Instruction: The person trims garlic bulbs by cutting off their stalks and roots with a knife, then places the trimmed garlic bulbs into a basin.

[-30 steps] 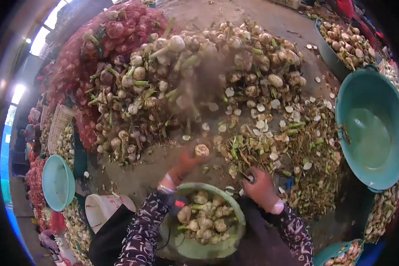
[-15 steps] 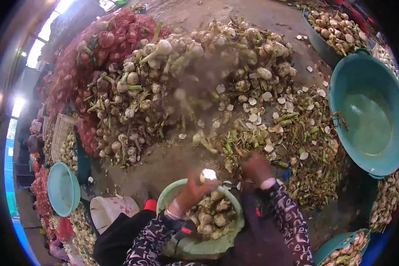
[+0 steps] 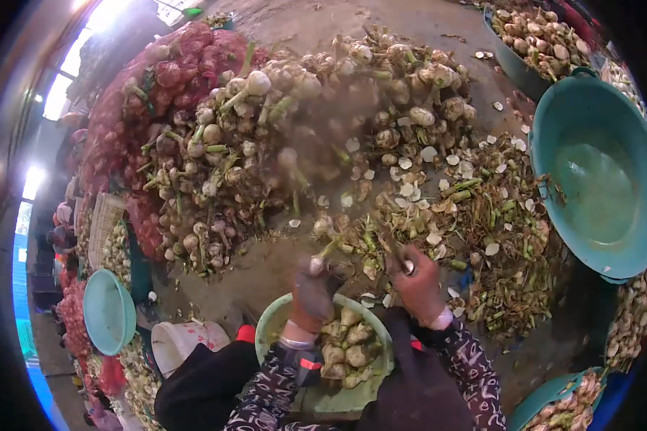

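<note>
My left hand is closed on a garlic bulb with its stem, just above the rim of a light green basin. Trimmed garlic bulbs lie in that basin. My right hand is wrapped round a small tool with a pale handle end; its blade is hard to make out. Beyond both hands rises a heap of untrimmed garlic. Cut stems and root discs lie scattered to the right of my right hand.
Red net sacks of garlic lean at the back left. A large green tub stands at the right, beside a tub of garlic. At the left are a small teal basin, a white bucket and a crate.
The white-cut bulb has left my left hand, which has moved slightly up and left and now holds a stemmed bulb from the floor. My right hand has turned, showing the tool's end.
</note>
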Available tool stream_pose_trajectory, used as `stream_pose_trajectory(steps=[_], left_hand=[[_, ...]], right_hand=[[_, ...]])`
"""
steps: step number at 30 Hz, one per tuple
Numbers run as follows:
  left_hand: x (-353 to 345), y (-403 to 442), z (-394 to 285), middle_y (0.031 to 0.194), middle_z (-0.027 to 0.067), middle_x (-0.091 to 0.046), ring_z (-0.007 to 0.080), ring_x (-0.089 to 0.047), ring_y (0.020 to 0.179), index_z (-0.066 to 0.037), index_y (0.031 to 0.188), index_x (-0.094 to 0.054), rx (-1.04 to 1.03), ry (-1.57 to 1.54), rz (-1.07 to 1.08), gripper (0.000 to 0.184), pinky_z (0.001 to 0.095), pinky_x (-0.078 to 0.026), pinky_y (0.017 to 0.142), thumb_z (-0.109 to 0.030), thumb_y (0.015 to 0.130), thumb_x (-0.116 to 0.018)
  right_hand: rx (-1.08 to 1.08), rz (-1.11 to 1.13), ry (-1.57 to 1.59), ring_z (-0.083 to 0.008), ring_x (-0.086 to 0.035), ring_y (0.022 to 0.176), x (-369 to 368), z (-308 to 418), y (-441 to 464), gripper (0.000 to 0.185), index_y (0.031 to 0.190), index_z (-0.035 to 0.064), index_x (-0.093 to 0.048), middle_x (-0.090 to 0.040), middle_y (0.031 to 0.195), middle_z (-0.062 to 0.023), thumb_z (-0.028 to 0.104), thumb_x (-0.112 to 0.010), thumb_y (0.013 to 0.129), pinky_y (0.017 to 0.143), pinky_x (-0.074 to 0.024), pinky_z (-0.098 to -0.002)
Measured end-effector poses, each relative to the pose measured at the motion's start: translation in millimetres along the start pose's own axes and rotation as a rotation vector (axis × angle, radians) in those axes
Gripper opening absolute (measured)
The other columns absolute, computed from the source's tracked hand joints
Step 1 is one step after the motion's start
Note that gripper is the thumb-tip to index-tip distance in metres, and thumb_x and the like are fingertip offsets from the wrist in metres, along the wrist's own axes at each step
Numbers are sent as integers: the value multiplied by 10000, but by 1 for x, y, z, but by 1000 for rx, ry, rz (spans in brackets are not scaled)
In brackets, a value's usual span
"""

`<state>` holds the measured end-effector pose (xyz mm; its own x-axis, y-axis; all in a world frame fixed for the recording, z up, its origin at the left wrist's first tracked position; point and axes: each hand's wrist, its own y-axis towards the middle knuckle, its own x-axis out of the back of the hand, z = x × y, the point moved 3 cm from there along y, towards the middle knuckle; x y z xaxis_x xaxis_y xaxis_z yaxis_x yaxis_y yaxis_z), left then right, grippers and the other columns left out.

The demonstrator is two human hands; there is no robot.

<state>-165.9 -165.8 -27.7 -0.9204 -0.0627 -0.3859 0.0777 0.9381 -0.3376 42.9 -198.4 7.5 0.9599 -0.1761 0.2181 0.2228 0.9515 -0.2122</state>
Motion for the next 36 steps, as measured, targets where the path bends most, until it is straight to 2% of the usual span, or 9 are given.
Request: stream_pose_trajectory(steps=[1, 3, 4, 9, 13, 18, 21, 27, 36], left_hand=[[-1, 2, 3, 825, 82, -574, 230, -579, 817, -109, 774, -499, -158, 245, -58, 305, 363, -465, 795, -389, 886, -456], [-13, -1, 8, 822, 45, -572, 194, -564, 773, -129, 770, -506, 400, -693, 321, 318, 335, -450, 736, -422, 879, -448], [-26, -11, -13, 822, 45, -572, 194, -564, 773, -129, 770, -506, 388, -693, 338, 318, 335, -450, 736, -422, 879, -448], [-21, -30, -72, 901, 46, -609, 146, -559, 846, -25, 1064, -558, -74, 1027, 1011, 414, 320, -428, 786, -356, 823, -618], [52, 82, -27, 1097, 193, -580, 295, -581, 951, -37, 1295, -382, 369, 1264, 245, 679, 403, -452, 833, -363, 772, -668], [91, 192, 95, 1046, 164, -598, 260, -599, 899, -39, 1249, -419, 392, 1051, 183, 677, 383, -481, 776, -371, 728, -694], [59, 187, 82, 1017, 124, -606, 198, -592, 886, -47, 1244, -425, 82, 1504, -94, 677, 338, -485, 766, -303, 696, -730], [-10, 77, 9, 1191, 104, -524, 196, -550, 1030, 2, 1197, -461, -8, 769, 622, 526, 354, -463, 872, -221, 777, -685], [6, 18, 14, 940, 67, -627, 150, -593, 851, -17, 1032, -577, -41, 604, 347, 445, 299, -489, 773, -107, 637, -759]], right_hand=[[-5, -5, 2, -363, -613, 808, -3, 4, 5, 313, 963, 14, -629, -633, 856, -209, 248, -632, 755, 714, -484, -400], [253, 125, 17, -347, -621, 792, -10, 20, 3, 331, 945, 7, -627, -637, 841, -200, 285, -638, 764, 706, -483, -389], [10, 284, -297, -340, -619, 767, -27, 3, 9, 339, 901, -5, -621, -637, 827, -189, 308, -638, 772, 675, -477, -375], [-85, 251, -394, -360, -626, 778, 1, -88, -17, 386, 1024, 38, -610, -640, 826, -192, 293, -635, 735, 675, -487, -417], [-146, 338, -483, -369, -616, 813, 3, -109, -15, 407, 996, 3, -614, -631, 867, -227, 304, -633, 722, 715, -481, -412], [-307, 260, -289, -396, -600, 813, 0, -107, -13, 408, 984, -3, -608, -618, 865, -239, 318, -624, 732, 702, -478, -434], [-244, 143, -300, -401, -592, 827, 2, -122, -11, 426, 1017, 42, -610, -620, 869, -224, 368, -618, 743, 705, -479, -437], [-26, 103, -320, -383, -601, 754, 9, -10, -1, 355, 945, 102, -624, -615, 765, -212, 402, -603, 755, 663, -486, -443], [343, 180, -535, -339, -587, 639, -16, 3, -11, 290, 795, 74, -534, -576, 675, -150, 276, -680, 644, 557, -456, -424]])
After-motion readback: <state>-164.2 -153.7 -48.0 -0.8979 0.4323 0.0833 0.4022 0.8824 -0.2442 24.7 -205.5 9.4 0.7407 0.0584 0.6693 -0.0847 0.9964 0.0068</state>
